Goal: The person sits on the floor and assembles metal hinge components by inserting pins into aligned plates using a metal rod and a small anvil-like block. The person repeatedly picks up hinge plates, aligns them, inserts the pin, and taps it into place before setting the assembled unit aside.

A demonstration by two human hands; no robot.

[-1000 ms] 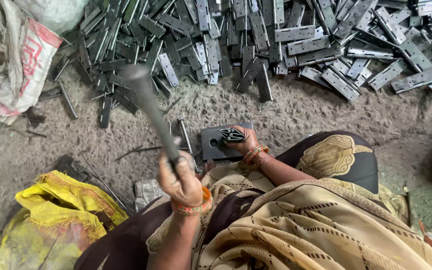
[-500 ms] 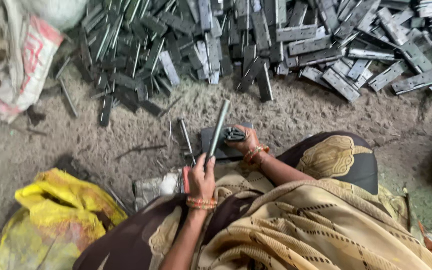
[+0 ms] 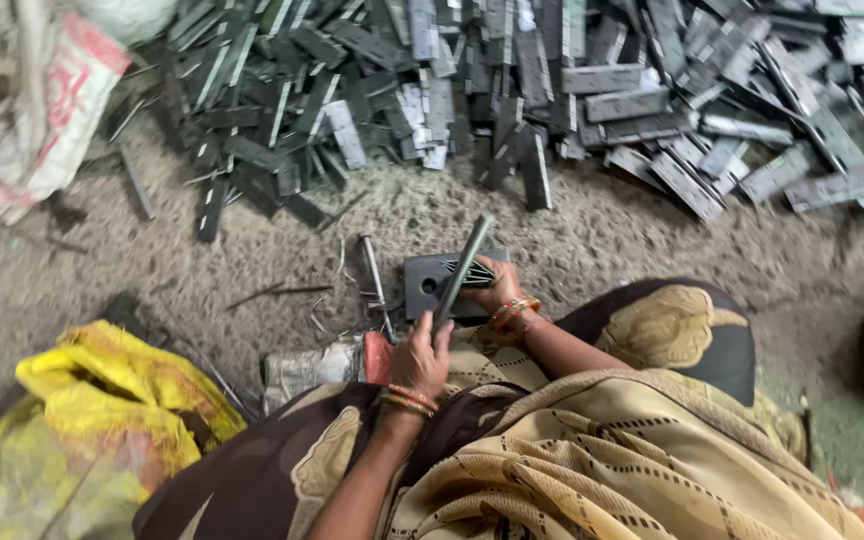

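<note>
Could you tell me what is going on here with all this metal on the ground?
A person sits on the ground. Their left hand grips a hammer, its head over a dark metal block. The right hand steadies a small ridged piece on that block. A pile of metal strips lies beyond, and a yellow sack lies to the left.

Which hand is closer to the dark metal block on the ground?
The right hand: it rests on the dark square metal block. The left hand is just short of it, gripping a long metal rod angled over the block.
</note>
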